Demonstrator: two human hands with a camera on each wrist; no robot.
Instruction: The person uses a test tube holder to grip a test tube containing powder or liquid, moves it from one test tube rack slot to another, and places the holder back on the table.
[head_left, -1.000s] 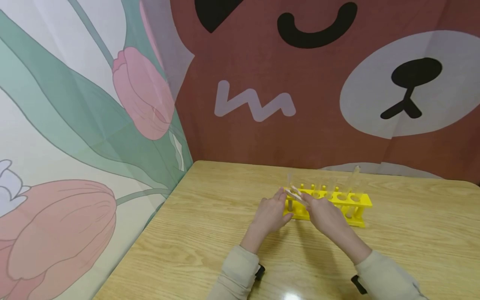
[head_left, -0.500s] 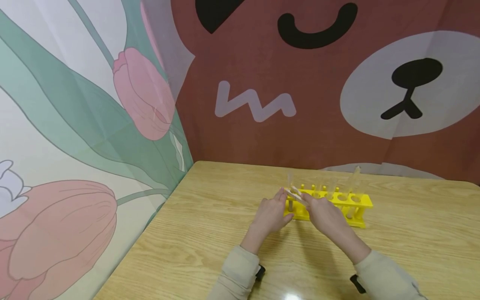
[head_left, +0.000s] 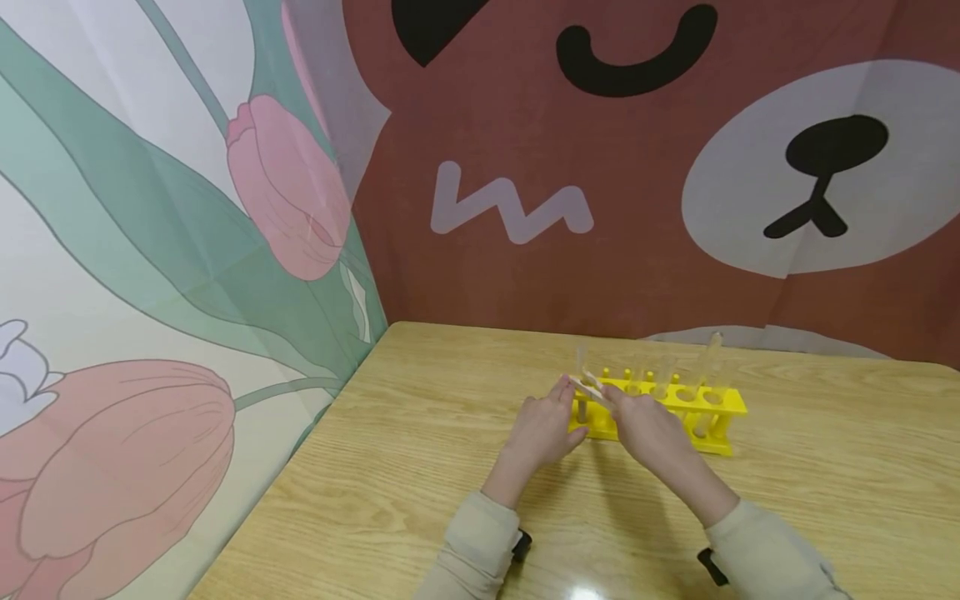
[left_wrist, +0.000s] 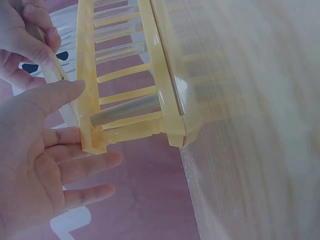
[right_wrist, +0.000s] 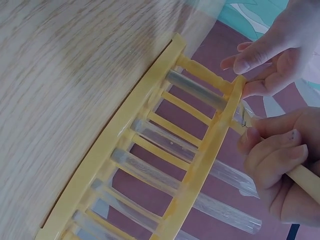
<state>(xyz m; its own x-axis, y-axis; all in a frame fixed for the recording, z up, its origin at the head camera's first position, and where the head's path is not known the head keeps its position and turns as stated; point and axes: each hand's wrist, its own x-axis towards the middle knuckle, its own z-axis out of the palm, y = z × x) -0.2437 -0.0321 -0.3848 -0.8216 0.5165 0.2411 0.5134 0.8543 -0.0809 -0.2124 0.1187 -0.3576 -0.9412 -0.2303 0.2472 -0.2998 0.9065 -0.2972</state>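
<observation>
Gripping wooden clamp (right_wrist: 304, 181), right hand (head_left: 651, 423), yellow rack (right_wrist: 113, 134)

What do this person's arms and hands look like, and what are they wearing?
The left sleeve and right sleeve are pale beige cloth, creased near the cuffs. The left hand and right hand wear no gloves. A small black piece juts from each sleeve's inner side; too little shows to identify it.

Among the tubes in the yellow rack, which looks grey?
The tube at the left end of the rack, nearest the left hand; its lower part looks grey, the others mostly clear.
</observation>
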